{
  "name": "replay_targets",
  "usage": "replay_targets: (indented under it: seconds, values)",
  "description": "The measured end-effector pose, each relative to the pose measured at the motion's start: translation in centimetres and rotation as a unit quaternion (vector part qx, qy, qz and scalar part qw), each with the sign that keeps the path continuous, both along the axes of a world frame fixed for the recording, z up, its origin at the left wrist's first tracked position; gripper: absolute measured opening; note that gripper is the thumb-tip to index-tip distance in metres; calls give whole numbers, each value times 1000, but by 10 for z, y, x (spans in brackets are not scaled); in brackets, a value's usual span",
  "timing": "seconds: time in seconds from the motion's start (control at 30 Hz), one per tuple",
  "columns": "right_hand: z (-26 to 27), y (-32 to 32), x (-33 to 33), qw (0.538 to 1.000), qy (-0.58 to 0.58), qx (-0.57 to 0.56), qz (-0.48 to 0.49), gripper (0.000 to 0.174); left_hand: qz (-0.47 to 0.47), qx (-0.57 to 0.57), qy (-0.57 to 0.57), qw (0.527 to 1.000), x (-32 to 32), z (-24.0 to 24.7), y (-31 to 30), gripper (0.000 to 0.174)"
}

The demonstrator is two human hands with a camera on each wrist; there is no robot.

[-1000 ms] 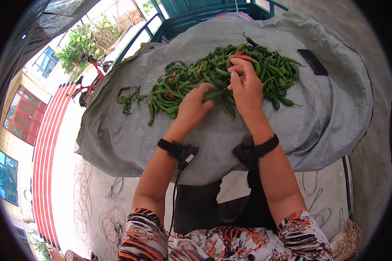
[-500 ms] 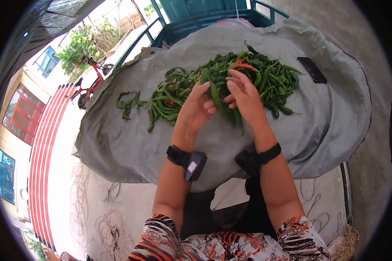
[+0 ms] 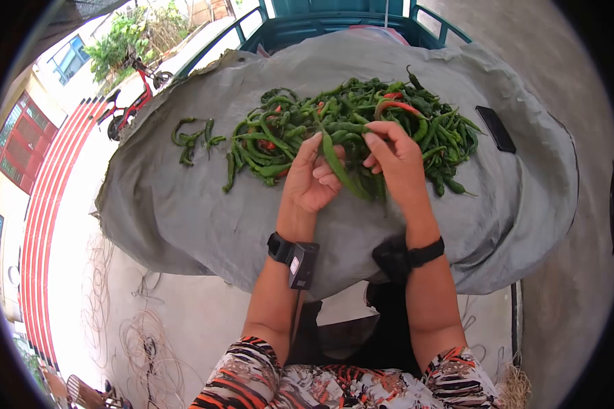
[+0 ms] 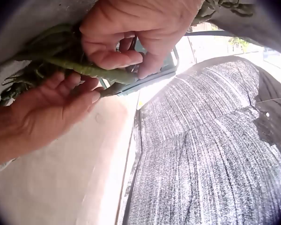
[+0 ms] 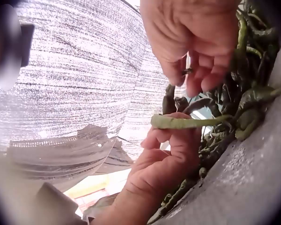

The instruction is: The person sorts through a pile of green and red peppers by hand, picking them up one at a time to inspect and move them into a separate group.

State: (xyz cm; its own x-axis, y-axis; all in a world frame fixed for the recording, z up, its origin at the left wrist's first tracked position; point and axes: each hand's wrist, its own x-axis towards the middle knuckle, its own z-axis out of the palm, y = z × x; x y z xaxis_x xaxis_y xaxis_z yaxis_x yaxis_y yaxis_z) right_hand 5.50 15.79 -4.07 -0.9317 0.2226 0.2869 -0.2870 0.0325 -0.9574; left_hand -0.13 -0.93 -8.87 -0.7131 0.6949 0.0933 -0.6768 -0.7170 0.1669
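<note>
— So, where is all this?

— Outdoors. At far left a red bicycle (image 3: 126,109) stands by a building with red window frames, with shrubs (image 3: 119,37) behind it. Loops of wire (image 3: 143,341) lie on the pale ground. A grey sheet (image 3: 184,204) is draped over the worktop, and teal rails (image 3: 286,27) show at its far edge.

— And on the sheet?

— Toward the left, a small bunch of green peppers (image 3: 191,140) lies apart. Next comes the big pile of peppers (image 3: 280,133), mostly green with a few red, spread across the middle.

— The hands?

— Both are at the near edge of the pile. The left hand (image 3: 310,180) is palm up, its grip curled lightly round one end of a long green pepper (image 3: 338,167). That pepper runs slantwise between the two hands, held up off the sheet. The right hand (image 3: 397,160) is just beside it, its grip pinching the same pepper between thumb and bent fingers. The left wrist view shows that plainly.

— Anything further right?

— A black phone (image 3: 496,128) lies flat on the sheet, past the pile and well apart from both hands.
</note>
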Motion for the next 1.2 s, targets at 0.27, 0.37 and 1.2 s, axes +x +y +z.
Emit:
replay_targets:
  seconds: [0.27, 0.37, 1.2]
  values:
    - [8, -17, -2, 982, 122, -82, -120, 15, -1, -61, 23, 998, 14, 10, 4, 11]
    - [10, -15, -8, 967, 168, -103, -160, 15, 27, -88, -1, 996, 15, 9, 6, 7]
    - [23, -14, 7, 933, 134, 234, -240, 33, 84, -78, 17, 993, 16, 11, 3, 24]
